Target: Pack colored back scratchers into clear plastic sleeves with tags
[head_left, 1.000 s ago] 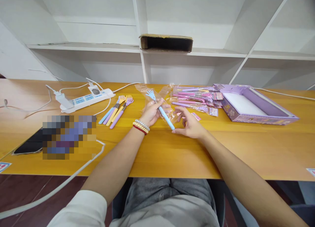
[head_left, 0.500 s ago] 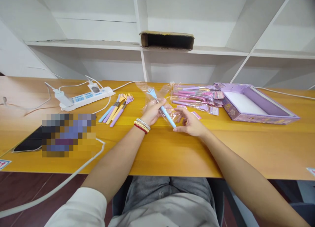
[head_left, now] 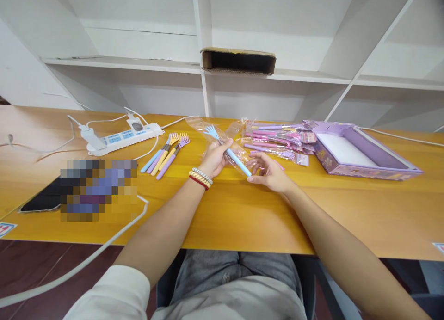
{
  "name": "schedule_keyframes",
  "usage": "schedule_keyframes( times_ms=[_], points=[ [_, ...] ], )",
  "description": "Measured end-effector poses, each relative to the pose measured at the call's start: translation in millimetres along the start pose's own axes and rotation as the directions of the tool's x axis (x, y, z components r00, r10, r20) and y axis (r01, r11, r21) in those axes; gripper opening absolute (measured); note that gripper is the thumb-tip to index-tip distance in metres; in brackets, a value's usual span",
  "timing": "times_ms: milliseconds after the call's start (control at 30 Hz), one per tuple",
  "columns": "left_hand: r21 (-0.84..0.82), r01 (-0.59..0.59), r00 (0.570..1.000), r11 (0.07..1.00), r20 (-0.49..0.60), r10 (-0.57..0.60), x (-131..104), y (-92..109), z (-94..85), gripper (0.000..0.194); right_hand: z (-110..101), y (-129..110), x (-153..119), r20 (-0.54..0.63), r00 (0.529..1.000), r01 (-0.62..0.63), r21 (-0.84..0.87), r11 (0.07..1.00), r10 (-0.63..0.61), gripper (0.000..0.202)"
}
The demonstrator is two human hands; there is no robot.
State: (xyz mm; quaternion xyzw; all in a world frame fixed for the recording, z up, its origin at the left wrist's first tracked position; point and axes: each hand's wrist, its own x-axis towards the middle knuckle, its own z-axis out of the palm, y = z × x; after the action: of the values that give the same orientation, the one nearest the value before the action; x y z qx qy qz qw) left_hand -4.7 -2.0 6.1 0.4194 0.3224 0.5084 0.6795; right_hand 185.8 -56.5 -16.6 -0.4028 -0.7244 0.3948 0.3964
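Observation:
My left hand (head_left: 215,157) is closed around a light blue back scratcher (head_left: 238,162) with a small hand-shaped head and a short metal neck. The head points up and away to the left, and the handle slants toward my right hand (head_left: 268,173). The thumb and fingers of that hand are curled at the handle's lower end, pinching it. Clear plastic bags (head_left: 197,122) lie crumpled under and behind the left hand. Left of my hands, several back scratchers (head_left: 165,156) in blue, purple and yellow lie side by side, unwrapped.
Several bagged pink and purple back scratchers (head_left: 274,137) are piled right of centre. Beyond them stands an open purple box (head_left: 367,172). A white power strip (head_left: 125,138) with plugs and cables lies at back left, near a black phone (head_left: 40,199). A cardboard box (head_left: 239,62) sits on the shelf.
The back scratcher and my right hand have shifted very slightly, and the right fingers have moved a little along the handle's end. The whole view has tilted slightly.

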Motion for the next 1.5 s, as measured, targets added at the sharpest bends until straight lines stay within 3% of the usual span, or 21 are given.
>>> schedule_keyframes(
  times_ms=[133,367,467,567,800,1000,1167,1333,1500],
  points=[
    [-0.018,0.011,1.000,1.000,0.022,-0.010,0,-3,1.6,0.027,-2,0,1,0.002,1.000,-0.015,0.073,0.997,0.015,0.070],
    [-0.050,-0.007,1.000,0.999,-0.025,0.006,2,-1,-1.6,0.029,-3,2,5,-0.045,0.999,0.014,0.207,0.978,-0.005,0.054],
    [-0.127,-0.016,0.997,0.992,-0.072,0.007,2,1,-1.7,0.028,-2,3,6,-0.182,0.983,0.005,0.113,0.994,0.015,0.048],
    [-0.179,-0.043,0.994,0.983,-0.104,0.024,2,2,0.0,0.024,0,5,6,-0.329,0.944,0.018,-0.070,0.997,-0.040,0.035],
    [-0.136,-0.080,0.993,0.988,-0.100,0.067,1,-3,4.8,0.022,1,2,5,-0.376,0.919,0.026,-0.236,0.971,-0.116,0.025],
    [-0.184,-0.127,0.972,0.975,-0.219,0.085,6,1,-3.3,0.018,-5,3,4,-0.431,0.891,0.038,-0.234,0.971,-0.139,0.020],
    [-0.128,-0.085,0.987,0.988,-0.150,0.066,7,2,-9.0,0.022,-9,2,6,-0.442,0.884,0.045,-0.246,0.968,-0.154,0.017],
    [0.009,-0.080,0.996,0.997,-0.034,0.080,2,-3,-3.5,0.029,-10,3,6,-0.436,0.889,0.020,-0.268,0.963,-0.139,0.018],
    [0.104,-0.004,0.999,0.995,0.034,0.001,-2,-13,3.1,0.028,-6,5,4,-0.323,0.930,0.032,-0.400,0.916,-0.174,0.018]
  ],
)
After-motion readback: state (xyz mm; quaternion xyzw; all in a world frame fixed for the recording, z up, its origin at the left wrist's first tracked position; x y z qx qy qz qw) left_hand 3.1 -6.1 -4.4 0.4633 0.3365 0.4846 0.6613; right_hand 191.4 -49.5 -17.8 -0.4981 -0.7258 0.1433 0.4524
